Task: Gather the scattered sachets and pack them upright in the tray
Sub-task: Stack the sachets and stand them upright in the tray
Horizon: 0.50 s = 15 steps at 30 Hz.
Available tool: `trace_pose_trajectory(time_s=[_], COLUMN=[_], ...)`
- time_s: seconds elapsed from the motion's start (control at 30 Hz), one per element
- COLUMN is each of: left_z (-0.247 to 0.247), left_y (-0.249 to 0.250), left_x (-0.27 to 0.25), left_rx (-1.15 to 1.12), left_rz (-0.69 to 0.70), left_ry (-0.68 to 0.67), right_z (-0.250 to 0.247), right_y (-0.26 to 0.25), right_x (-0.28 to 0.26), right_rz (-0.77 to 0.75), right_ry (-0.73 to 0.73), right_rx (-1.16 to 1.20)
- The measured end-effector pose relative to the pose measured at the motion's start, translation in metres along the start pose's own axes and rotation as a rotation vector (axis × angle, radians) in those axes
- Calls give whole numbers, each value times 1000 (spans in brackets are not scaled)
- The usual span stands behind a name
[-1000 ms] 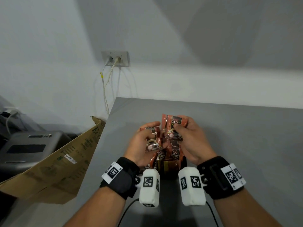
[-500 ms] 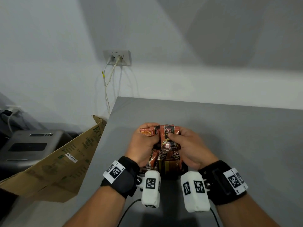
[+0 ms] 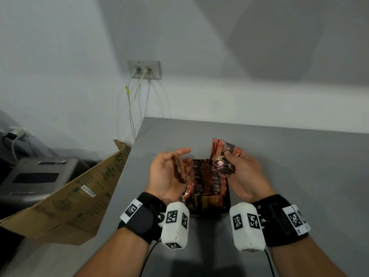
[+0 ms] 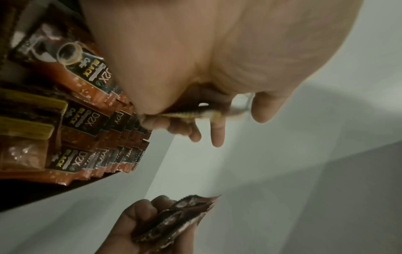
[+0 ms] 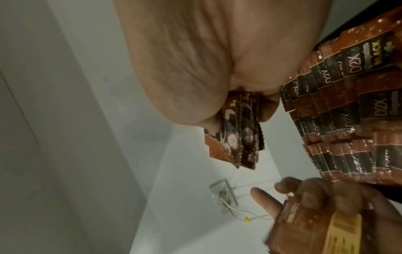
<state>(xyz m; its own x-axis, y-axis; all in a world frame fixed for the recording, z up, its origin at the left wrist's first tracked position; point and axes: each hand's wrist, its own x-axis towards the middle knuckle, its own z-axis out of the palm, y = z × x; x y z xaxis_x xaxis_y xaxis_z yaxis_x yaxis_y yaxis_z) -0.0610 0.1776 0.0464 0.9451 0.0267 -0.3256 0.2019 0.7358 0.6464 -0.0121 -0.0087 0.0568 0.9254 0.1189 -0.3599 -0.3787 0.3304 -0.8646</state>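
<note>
A: Start at the right hand [image 3: 242,172]. What are the fingers doing?

B: Thumb and fingers pinch a small bunch of sachets [image 3: 224,156], held raised above the far right of the tray [image 3: 227,202]. The right wrist view shows the bunch's zigzag lower ends [image 5: 91,135] sticking out below the palm.

A: And the left hand [image 3: 167,176]?

B: It is palm up, with one sachet [image 3: 180,170] lying edge-on against the fingers. In the right wrist view the fingers [image 5: 309,197] are curled round that sachet [image 5: 304,228], which shows its yellow-labelled back. The index finger points out straighter. It sits just left of the tray, touching the packed row.

A: What is in the tray?

B: Packed sachets [image 3: 205,182] stand upright in rows, D2X labels facing the person, overlapping front to back. Both wrist views show them tightly stacked [image 4: 91,123]. One at the near left leans outward.

A: And beyond that?

B: The tray sits on a grey table [image 3: 299,176], near its front edge, between the two wrists. Left of the table a cardboard box [image 3: 65,196] leans, with a grey machine [image 3: 40,176] behind it. On the wall a socket [image 3: 144,69] has two cables hanging down.
</note>
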Motion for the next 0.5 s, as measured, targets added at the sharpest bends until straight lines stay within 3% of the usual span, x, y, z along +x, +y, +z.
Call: trace_pose_trajectory(time_s=[0.27, 0.5], left_z=[2, 0], left_y=[-5, -7], left_x=[5, 4], left_rx=[324, 302], left_rz=[145, 183], left_ry=[95, 102], right_z=[-3, -3], right_y=[2, 3], right_x=[-8, -12], right_rz=[15, 31], right_ry=[-131, -169], right_rx=[-24, -70])
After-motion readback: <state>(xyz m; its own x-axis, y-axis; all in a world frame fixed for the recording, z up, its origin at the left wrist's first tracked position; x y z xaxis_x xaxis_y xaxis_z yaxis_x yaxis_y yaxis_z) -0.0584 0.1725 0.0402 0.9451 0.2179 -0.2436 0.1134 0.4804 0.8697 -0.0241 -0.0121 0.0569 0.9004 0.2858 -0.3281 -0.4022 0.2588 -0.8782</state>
